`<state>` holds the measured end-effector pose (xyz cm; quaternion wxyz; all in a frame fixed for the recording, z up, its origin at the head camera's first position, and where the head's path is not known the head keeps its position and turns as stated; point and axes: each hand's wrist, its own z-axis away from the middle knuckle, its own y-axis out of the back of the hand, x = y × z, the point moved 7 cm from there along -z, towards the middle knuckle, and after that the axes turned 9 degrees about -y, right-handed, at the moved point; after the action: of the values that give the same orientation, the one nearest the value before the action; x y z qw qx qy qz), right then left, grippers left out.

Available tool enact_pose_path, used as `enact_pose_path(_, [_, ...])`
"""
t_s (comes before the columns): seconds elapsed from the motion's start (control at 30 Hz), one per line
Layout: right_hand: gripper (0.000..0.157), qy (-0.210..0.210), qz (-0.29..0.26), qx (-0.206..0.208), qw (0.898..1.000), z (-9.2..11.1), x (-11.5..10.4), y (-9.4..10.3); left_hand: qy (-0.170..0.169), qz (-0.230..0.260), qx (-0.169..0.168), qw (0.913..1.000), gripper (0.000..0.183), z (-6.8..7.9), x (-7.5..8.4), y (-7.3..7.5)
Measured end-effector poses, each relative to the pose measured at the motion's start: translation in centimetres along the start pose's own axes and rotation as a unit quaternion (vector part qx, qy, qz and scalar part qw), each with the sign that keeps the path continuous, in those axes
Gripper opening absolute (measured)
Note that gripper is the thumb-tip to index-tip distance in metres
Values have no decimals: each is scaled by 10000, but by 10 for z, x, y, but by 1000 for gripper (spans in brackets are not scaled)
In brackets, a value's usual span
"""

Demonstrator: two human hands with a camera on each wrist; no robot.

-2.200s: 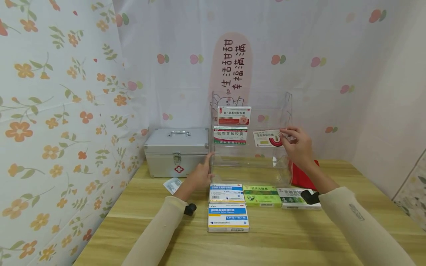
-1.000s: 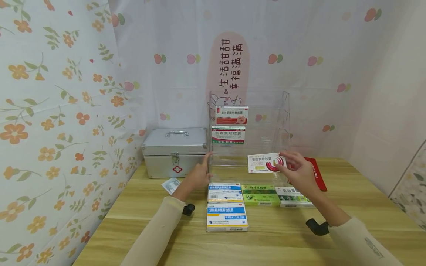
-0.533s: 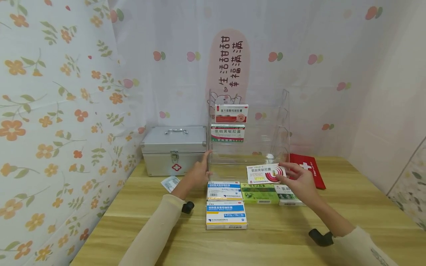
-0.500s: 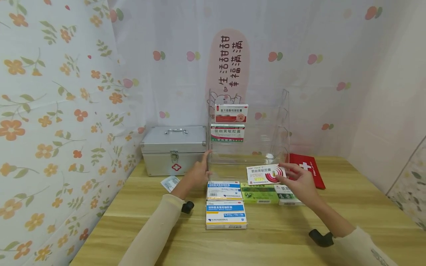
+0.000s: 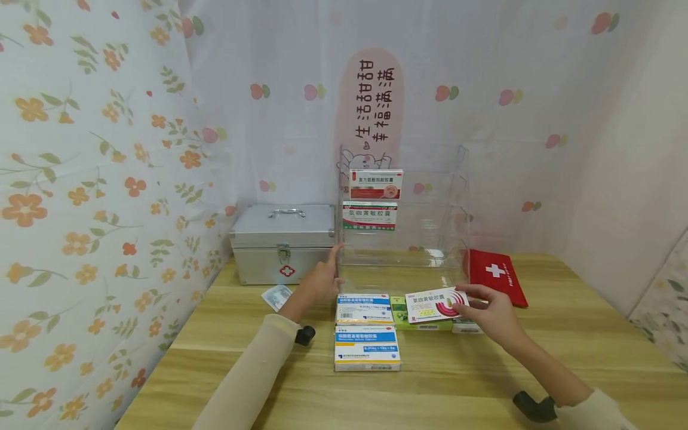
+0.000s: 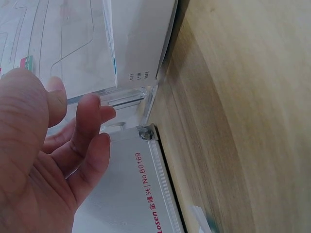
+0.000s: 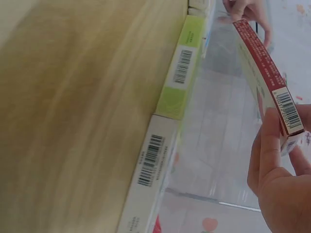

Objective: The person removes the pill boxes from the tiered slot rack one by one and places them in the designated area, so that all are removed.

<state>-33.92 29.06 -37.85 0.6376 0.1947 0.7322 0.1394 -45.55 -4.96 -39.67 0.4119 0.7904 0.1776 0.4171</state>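
Observation:
My right hand [image 5: 494, 313] pinches a white medicine box [image 5: 434, 304] with red arcs by its right end, fingers on top and thumb in front. This box overlaps a green medicine box [image 5: 398, 310] and a white-and-green one [image 5: 466, 325] in the head view. The right wrist view shows its dark red edge [image 7: 265, 63] and barcode. My left hand [image 5: 321, 282] grips the left side of a clear acrylic display rack [image 5: 398, 260], its index finger pointing up along the panel. Two medicine boxes, one red-and-white [image 5: 376, 184], one green-and-white [image 5: 371, 216], stand on the rack's upper tiers at left.
Two blue-and-white medicine boxes [image 5: 367, 348] lie on the wooden table [image 5: 457, 382] before the rack. A silver first-aid case [image 5: 263, 263] stands left of it, near a small packet [image 5: 276, 297]. To the right lies a red first-aid pouch [image 5: 497, 278].
My right hand has lowered the white medicine box from in front of the rack's middle tiers to over the green box. My left hand has stayed at the rack's left side.

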Motion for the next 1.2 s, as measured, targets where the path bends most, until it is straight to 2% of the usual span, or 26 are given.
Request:
enact_pose_path(0.2, [48, -268, -324, -268, 9988, 8, 10, -1, -10, 143, 30, 9999, 93, 0, 0, -3])
enact_pose_path(0.53, [49, -487, 731, -262, 9958, 21, 13, -7, -97, -54, -3, 9999, 94, -3, -1, -4])
enact_pose_path(0.63, [50, -620, 874, -293, 9938, 23, 15, -8, -71, -61, -7, 10000, 95, -2, -1, -4])
enact_pose_path(0.93, [49, -956, 465, -640, 9923, 29, 25, -16, 37, -41, -55, 10000, 97, -1, 1, -1])
enact_pose_path(1.1, [46, -1087, 585, -828, 9889, 28, 30, -19, 10, 19, -59, 10000, 95, -1, 0, -2])
enact_pose_path(1.2, [46, -1024, 586, -973, 9882, 28, 32, -20, -42, 23, -49, 10000, 93, -2, 0, -2])
